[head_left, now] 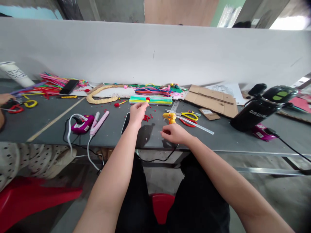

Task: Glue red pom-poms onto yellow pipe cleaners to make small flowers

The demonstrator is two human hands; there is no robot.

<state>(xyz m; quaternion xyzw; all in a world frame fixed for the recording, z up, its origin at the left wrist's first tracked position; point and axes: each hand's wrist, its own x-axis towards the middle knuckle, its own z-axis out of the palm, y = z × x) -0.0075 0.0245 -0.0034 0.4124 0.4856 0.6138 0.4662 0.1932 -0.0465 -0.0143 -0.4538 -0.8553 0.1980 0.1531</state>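
Observation:
My left hand [138,114] pinches a small red and yellow fuzzy piece [147,99] at its fingertips, in front of a bundle of yellow and turquoise pipe cleaners [155,101]. To the right, my right hand [174,133] is closed around the handle of a yellow hot glue gun [170,117]. A clear glue stick [200,127] points out of the gun's back towards the right. Scissors with yellow handles [189,116] lie just behind it. Red fuzzy bits [147,118] are scattered between my hands, and a phone [125,124] is partly hidden by my left arm.
A black bottle [257,110] and folded cardboard [213,99] stand to the right. Left are a pink hair straightener [99,123], a purple power socket [83,124] and a tan curved braid [102,98]. Another person's hand [6,98] holds red-handled scissors at far left.

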